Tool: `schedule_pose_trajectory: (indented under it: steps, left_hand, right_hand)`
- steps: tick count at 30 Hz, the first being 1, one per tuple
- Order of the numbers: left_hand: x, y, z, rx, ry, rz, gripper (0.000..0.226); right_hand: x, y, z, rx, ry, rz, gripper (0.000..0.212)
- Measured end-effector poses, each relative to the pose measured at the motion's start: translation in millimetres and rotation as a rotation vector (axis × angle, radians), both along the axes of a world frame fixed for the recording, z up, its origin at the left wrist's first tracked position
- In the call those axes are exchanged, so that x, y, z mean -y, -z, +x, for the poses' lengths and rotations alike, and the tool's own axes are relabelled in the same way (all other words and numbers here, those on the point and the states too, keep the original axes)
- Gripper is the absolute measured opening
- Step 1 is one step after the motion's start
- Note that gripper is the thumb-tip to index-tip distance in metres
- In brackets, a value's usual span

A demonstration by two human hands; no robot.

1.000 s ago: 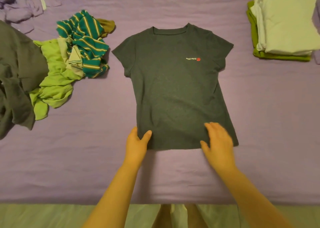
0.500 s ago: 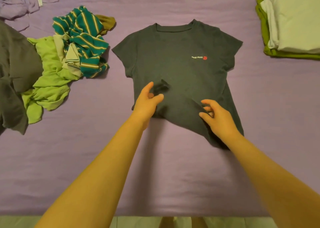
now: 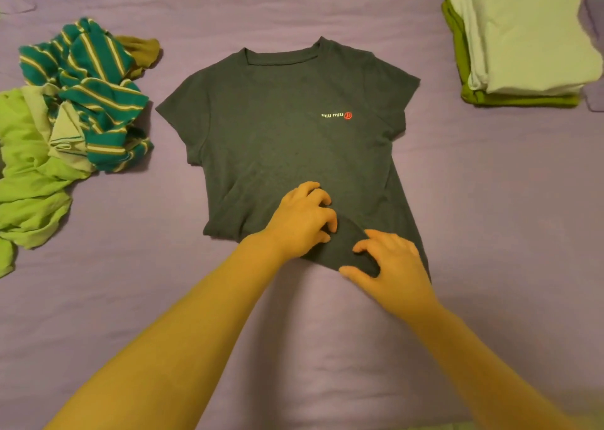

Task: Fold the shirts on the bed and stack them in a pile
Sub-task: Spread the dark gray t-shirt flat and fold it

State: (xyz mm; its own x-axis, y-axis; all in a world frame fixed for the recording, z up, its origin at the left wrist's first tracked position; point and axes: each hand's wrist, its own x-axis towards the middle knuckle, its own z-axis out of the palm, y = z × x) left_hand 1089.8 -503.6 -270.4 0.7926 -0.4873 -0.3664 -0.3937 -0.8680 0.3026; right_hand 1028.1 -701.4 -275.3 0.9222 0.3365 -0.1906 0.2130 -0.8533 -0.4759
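A dark grey T-shirt [image 3: 281, 128] with a small red and white logo lies face up in the middle of the purple bed [image 3: 490, 200]. Its lower part is folded up over itself. My left hand [image 3: 302, 220] lies on that folded hem at the shirt's lower middle, its fingers curled into the fabric. Just to the right my right hand [image 3: 389, 266] grips the lower right part of the hem, thumb under the edge. At the far right stands a pile of folded shirts [image 3: 523, 37], pale ones on top of a green one.
At the left lies a loose heap of unfolded clothes: a teal striped shirt [image 3: 94, 102] over a bright green shirt [image 3: 29, 181]. Bare purple sheet stretches in front of the grey shirt and between it and the folded pile.
Both hands lifted the shirt's bottom hem from the near edge and carried it up toward the chest. The left hand has moved right, close to the right hand.
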Motion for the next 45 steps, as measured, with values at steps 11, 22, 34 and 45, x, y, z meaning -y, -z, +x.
schedule_pose_trajectory:
  steps: [11, 22, 34, 45]
  left_hand:
    - [-5, -21, 14, -0.136, -0.073, -0.139, 0.011]
    - [-21, -17, -16, 0.088, -0.050, 0.086, 0.027]
    - [-52, -61, -111, 0.240, -0.047, 0.018, 0.030]
    - [-40, -32, -152, -0.158, -0.233, 0.319, 0.052]
  right_hand:
    - [7, -11, 12, 0.091, 0.053, 0.188, 0.030]
    - [-11, -17, 5, -0.041, 0.186, -0.067, 0.022]
    - [5, -44, -23, 0.167, -0.465, -0.232, 0.036]
    - [14, -18, -49, -0.170, -0.334, -0.211, 0.029]
